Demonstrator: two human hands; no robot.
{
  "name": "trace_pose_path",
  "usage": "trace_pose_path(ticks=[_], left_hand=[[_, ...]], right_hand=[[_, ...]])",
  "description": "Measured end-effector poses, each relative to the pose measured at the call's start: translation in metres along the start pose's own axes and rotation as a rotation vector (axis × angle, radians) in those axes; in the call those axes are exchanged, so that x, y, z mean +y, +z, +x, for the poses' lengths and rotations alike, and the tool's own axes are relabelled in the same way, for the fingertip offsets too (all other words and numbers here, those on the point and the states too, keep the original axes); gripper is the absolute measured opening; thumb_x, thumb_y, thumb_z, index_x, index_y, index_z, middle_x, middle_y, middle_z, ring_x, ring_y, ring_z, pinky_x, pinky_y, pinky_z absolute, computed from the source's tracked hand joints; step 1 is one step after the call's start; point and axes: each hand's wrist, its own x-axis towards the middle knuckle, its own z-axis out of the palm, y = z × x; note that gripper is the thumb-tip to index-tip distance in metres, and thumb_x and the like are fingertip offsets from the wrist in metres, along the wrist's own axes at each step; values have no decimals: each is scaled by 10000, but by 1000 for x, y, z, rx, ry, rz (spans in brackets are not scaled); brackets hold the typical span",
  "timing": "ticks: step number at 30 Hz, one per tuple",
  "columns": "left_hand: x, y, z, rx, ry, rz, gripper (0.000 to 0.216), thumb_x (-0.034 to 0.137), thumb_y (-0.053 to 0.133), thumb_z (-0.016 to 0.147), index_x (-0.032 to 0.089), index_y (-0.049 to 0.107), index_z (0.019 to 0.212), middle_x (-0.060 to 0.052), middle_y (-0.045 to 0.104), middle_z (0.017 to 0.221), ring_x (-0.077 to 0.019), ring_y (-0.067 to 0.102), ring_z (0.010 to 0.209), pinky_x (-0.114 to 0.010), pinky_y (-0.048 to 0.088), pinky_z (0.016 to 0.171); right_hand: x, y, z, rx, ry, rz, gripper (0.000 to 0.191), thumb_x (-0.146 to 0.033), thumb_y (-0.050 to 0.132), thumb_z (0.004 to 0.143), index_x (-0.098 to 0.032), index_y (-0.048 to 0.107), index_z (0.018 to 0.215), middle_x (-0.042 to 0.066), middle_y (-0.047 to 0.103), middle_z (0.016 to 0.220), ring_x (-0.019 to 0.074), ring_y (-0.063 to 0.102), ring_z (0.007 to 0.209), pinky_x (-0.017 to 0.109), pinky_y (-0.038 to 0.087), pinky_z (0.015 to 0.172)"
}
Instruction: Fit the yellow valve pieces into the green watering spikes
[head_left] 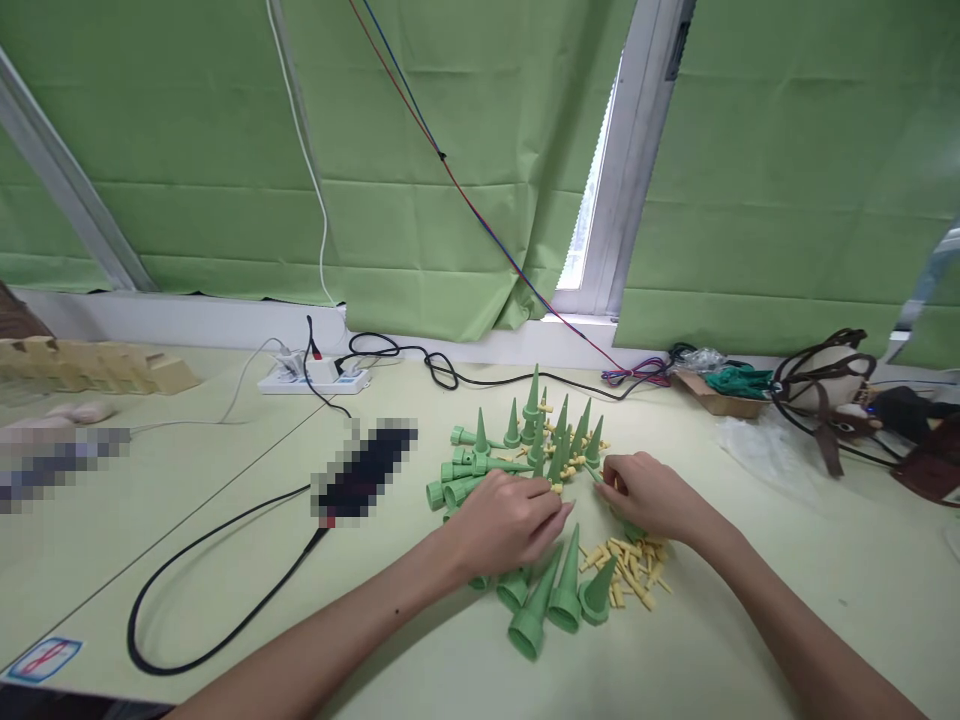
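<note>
Over the middle of the pile, my left hand [506,515] has its fingers pinched together. A small yellow peg [556,488] shows beside its fingertips, but I cannot make out what is between them. My right hand [651,495] is closed on a green plastic cone [592,473], mostly hidden by the fingers. Several green cones [536,390] stand upright beyond my hands, with yellow pegs among them. Other cones [469,490] lie on their sides at the left. Closer to me are more cones [529,625] and a heap of loose yellow pegs [634,575].
A blurred dark device [367,465] with a looping black cable [135,610] lies left on the pale table [247,550]. Behind it is a white power strip [315,378]. At the back right are a cardboard box [716,400], clear plastic [765,450] and a strapped bag [832,375].
</note>
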Motion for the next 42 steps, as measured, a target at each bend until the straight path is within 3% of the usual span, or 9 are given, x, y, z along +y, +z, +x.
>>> trace_pose_path(ticks=[11, 16, 23, 31, 38, 42], left_hand=[[-10, 15, -9, -42, -121, -21, 369, 221, 431, 980, 152, 537, 633, 7, 514, 565, -103, 468, 494, -285, 233, 485], [-14, 13, -11, -72, -189, -119, 305, 255, 429, 990, 149, 600, 761, -12, 584, 654, -118, 518, 553, -256, 291, 516], [-14, 9, -15, -131, -247, -218, 254, 341, 463, 987, 155, 628, 939, -23, 651, 786, -142, 584, 659, -253, 372, 580], [-4, 7, -10, -162, -396, -318, 264, 409, 503, 963, 178, 565, 1074, -5, 628, 804, -134, 539, 603, -247, 363, 562], [1, 11, -13, -90, -354, -338, 161, 310, 480, 976, 191, 548, 1061, -13, 551, 842, -136, 503, 660, -240, 346, 561], [-1, 12, -14, -62, -320, -375, 106, 229, 454, 973, 176, 547, 972, -24, 506, 864, -134, 486, 699, -236, 358, 578]], right_hand=[[-4, -14, 0, 246, -172, 263, 209, -310, 494, 919, -208, 494, 737, -27, 553, 570, 144, 492, 535, 255, 323, 535], [-16, -20, -2, 319, -273, 368, 209, -315, 503, 931, -200, 513, 757, -39, 525, 561, 123, 469, 506, 244, 347, 535], [-38, -22, 0, 324, -446, 301, 172, -244, 502, 933, -189, 522, 771, -23, 529, 600, 116, 465, 541, 236, 333, 536], [-40, -4, 2, 620, -690, 270, 117, -197, 520, 940, -175, 536, 826, -20, 522, 622, 102, 433, 530, 236, 304, 514], [-40, 5, -13, 755, -771, 181, 64, -146, 516, 956, -170, 558, 914, -7, 576, 648, 111, 494, 549, 250, 326, 529], [-40, 9, -14, 723, -783, 171, 131, -147, 477, 984, -157, 580, 1064, -1, 595, 665, 124, 529, 578, 249, 353, 539]])
